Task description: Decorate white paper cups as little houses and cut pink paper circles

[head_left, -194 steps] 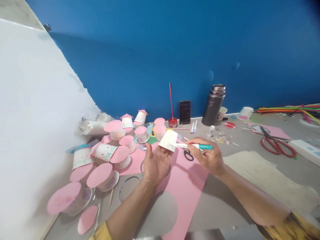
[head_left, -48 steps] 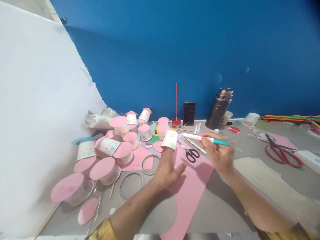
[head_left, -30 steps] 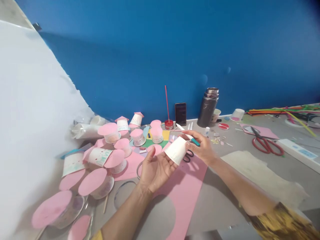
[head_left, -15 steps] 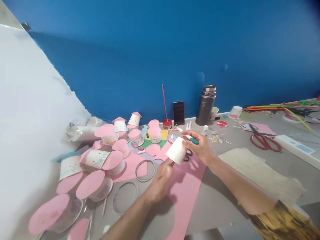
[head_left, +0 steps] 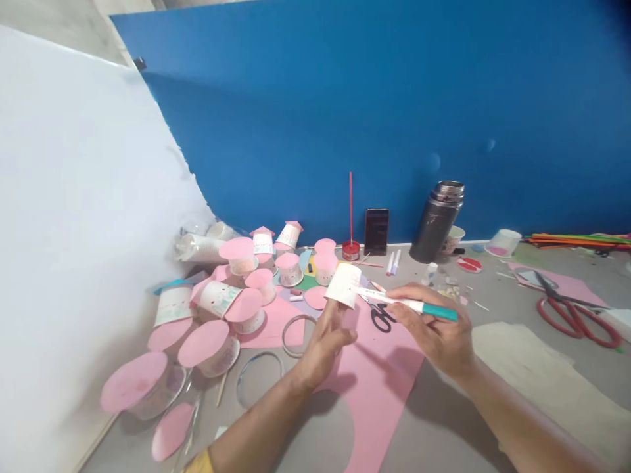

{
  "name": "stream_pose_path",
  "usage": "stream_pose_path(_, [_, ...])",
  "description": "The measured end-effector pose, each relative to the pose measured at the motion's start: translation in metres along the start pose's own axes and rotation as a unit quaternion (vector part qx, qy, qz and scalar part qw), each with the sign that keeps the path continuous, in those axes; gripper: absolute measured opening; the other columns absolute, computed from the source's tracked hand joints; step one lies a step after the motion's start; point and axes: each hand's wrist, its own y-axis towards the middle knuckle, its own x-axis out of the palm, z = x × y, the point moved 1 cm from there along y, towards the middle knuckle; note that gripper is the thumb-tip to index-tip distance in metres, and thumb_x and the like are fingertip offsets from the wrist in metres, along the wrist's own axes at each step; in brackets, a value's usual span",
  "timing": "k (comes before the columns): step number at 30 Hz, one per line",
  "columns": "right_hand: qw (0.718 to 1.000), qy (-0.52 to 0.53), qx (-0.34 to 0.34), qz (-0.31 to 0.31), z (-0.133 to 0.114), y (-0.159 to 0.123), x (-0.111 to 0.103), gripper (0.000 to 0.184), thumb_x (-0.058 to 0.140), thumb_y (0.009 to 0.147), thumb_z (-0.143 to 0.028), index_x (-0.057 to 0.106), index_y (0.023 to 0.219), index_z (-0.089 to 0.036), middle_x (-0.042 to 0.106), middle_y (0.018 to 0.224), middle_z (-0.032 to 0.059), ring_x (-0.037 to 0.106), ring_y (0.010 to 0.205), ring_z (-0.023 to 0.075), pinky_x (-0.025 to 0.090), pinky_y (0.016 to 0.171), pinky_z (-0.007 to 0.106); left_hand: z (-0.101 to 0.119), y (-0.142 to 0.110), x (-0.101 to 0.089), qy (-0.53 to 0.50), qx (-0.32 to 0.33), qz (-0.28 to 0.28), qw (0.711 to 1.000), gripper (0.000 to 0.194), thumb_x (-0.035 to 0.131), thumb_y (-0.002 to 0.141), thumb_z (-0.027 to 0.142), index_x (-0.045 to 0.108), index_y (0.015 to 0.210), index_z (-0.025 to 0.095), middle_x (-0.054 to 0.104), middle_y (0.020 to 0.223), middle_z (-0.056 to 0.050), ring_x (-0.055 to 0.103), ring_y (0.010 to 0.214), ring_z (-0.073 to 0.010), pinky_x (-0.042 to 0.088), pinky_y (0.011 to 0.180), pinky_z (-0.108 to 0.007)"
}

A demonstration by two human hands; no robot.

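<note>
A small white paper cup (head_left: 344, 285) sits upside down on the fingers of my left hand (head_left: 325, 340), which reach up inside it. My right hand (head_left: 436, 330) grips a white marker with a teal cap (head_left: 411, 305), and its tip rests against the cup's side. Both hands hover over a pink paper sheet (head_left: 375, 381) with a round hole cut out of it. Black-handled scissors (head_left: 380, 315) lie on the sheet just behind the marker.
Several decorated cups with pink paper lids (head_left: 244, 282) crowd the left of the grey table. A red paint pot (head_left: 351, 249), a phone (head_left: 377, 231) and a dark flask (head_left: 437, 220) stand by the blue wall. Red scissors (head_left: 574, 312) lie right. A white board (head_left: 73, 230) leans left.
My right hand, which was touching the cup half a second ago, has drawn back and now lays the marker tip on it. The left fingers have slid inside the upturned cup.
</note>
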Motion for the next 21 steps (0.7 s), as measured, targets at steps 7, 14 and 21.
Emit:
stream_pose_path(7, [0.999,-0.02,-0.042,-0.02,0.0022,0.0008,0.0036,0.007,0.066,0.093,-0.022,0.072,0.097,-0.022,0.075,0.079,0.0022,0.068,0.06,0.0158,0.053,0.056,0.026,0.0035,-0.007,-0.0018,0.087,0.001,-0.021,0.996,0.08,0.06,0.082,0.022,0.036,0.158,0.029,0.046,0.158,-0.007,0.027,0.155,-0.0312,0.019,0.127,-0.056])
stream_pose_path(14, [0.999,-0.009,-0.027,-0.027,0.0039,-0.0021,0.0057,0.007,0.066,0.093,-0.02,0.072,0.097,-0.023,0.075,0.077,0.0004,0.067,0.058,0.0145,0.051,0.052,0.025,0.0002,-0.006,-0.0024,0.044,0.007,-0.011,0.999,0.078,0.06,0.081,0.021,0.039,0.156,0.029,0.048,0.156,-0.008,0.029,0.154,-0.031,0.023,0.126,-0.056])
stream_pose_path(21, [0.999,-0.008,-0.015,-0.044,0.0037,-0.0031,0.0068,0.007,0.064,0.095,-0.022,0.071,0.094,-0.022,0.073,0.071,0.0001,0.066,0.055,0.0144,0.052,0.052,0.025,-0.0056,-0.0046,-0.0003,-0.057,0.004,-0.013,0.998,0.078,0.06,0.079,0.02,0.042,0.154,0.027,0.047,0.157,-0.007,0.028,0.153,-0.033,0.02,0.126,-0.054])
